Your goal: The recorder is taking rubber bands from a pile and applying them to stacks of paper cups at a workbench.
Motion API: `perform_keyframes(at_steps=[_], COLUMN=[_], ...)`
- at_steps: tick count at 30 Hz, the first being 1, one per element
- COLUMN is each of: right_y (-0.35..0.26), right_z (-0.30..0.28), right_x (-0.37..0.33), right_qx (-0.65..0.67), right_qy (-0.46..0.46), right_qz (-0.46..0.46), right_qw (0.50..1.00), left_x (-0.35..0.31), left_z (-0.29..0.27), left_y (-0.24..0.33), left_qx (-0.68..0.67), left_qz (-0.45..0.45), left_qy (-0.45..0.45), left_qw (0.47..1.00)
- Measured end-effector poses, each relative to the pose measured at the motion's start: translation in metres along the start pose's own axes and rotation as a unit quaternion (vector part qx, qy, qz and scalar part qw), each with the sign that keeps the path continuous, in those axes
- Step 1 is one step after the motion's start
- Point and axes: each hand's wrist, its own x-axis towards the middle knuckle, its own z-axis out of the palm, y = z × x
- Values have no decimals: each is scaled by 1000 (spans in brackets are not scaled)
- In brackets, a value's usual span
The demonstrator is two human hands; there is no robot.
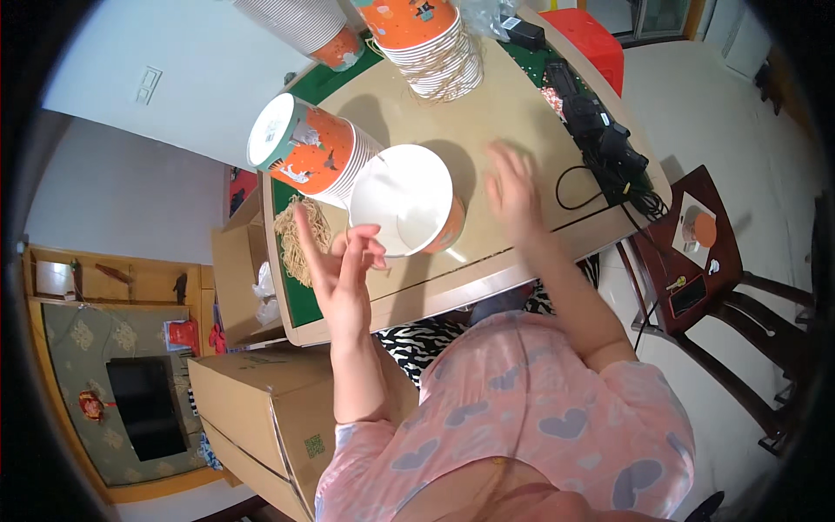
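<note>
A large paper tub [402, 191], white inside and orange outside, stands on the table with its mouth toward me. My left hand [339, 270] is at its near left edge, one finger stretched up and the others bent and spread. A thin strand of twine shows by these fingers; whether they hold it is unclear. To the right of the tub my right hand [515, 187] hovers, slightly blurred, fingers apart and nothing visible in it. An upside-down stack of tubs [317, 152] stands just left of the open tub. A bundle of beige twine [300, 239] lies near my left hand.
At the back stands a tub stack [435, 65] with twine around it, beside another stack [304, 30]. Black adapters and cables [600, 130] line the table's right side. A cardboard box [252, 409] is at lower left; a dark wooden chair [704, 252] stands right.
</note>
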Motion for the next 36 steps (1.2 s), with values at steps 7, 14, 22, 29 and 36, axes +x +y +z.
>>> perform_keyframes(at_steps=[7, 14, 22, 29, 36], right_y=[-96, -75, -83, -79, -83], right_z=[-7, -26, -29, -41, -42], right_x=[-59, -51, -16, -5, -24], right_qx=[483, 365, 404, 610, 612], right_qy=[-348, -179, 93, 46, -136], right_qz=[144, 223, 112, 134, 230], right_qw=[790, 886, 903, 779, 744], left_x=[-28, -14, 8, 9, -39], left_z=[0, -22, 3, 12, -8], left_y=[-22, -36, -60, -48, -17], left_qx=[-57, 487, 456, 443, 452], left_qz=[15, 212, 210, 203, 70], left_qy=[-55, -79, -117, -77, -61], left_qw=[997, 844, 857, 870, 887])
